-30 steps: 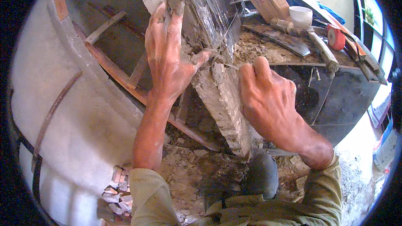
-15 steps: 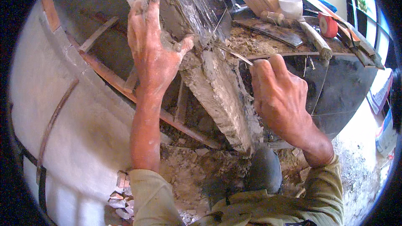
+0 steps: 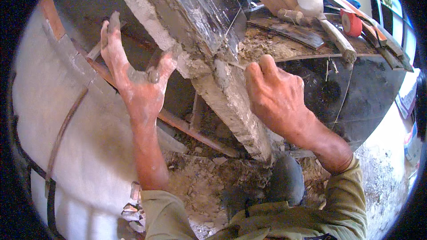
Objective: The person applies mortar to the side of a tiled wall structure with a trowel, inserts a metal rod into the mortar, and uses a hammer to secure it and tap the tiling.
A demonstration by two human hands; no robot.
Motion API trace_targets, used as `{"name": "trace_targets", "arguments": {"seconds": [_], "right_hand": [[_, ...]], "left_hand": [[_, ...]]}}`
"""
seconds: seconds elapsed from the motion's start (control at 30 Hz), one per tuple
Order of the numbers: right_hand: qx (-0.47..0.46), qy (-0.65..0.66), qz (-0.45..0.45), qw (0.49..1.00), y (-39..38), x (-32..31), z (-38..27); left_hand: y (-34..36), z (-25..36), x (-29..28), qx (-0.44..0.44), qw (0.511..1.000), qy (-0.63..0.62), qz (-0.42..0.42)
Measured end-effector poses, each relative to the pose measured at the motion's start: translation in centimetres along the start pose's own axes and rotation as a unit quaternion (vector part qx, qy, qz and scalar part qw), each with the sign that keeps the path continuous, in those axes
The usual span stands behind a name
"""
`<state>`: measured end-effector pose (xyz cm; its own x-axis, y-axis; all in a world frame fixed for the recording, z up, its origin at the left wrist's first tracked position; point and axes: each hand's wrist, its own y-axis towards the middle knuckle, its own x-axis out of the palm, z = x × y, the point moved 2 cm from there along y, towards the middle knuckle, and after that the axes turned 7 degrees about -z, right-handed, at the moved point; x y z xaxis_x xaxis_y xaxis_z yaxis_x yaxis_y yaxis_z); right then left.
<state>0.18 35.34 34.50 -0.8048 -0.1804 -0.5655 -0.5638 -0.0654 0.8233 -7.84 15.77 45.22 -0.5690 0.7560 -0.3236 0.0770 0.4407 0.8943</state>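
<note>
Right hand [image 3: 280,95] curled round a thin tool [image 3: 235,65] that reaches the mortar-crusted slab [image 3: 231,106]; left hand [image 3: 144,91] spread wide beside it; tool — probably light, stiff — best held at its fist-hidden end; slab likely heavy, its edges crumbly.

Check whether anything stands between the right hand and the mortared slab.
Nothing visible does: the right hand grips a thin tool whose far end appears to meet the mortar on the slab. The white cup stands off to the right.
</note>
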Motion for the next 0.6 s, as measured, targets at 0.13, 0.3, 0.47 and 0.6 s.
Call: {"name": "trace_targets", "arguments": {"seconds": [0.13,0.3,0.47,0.6], "right_hand": [[0.009,0.007,0.017,1.000,1.1,-0.9,-0.3],[0.038,0.004,-0.008,0.999,-0.1,-1.2,-0.1],[0.045,0.019,0.031,0.998,-2.4,-2.8,0.2],[0.016,0.045,-0.005,0.999,-2.5,-2.0,-0.8]], "left_hand": [[-2.0,-0.1,-0.8,-0.052,0.998,0.020,-0.009],[-6.1,-1.5,-0.6,-0.107,0.994,-0.007,-0.027],[-9.4,-1.9,-1.4,-0.173,0.983,0.029,-0.047],[-12.3,-2.7,-1.7,-0.221,0.974,0.020,-0.054]]}}
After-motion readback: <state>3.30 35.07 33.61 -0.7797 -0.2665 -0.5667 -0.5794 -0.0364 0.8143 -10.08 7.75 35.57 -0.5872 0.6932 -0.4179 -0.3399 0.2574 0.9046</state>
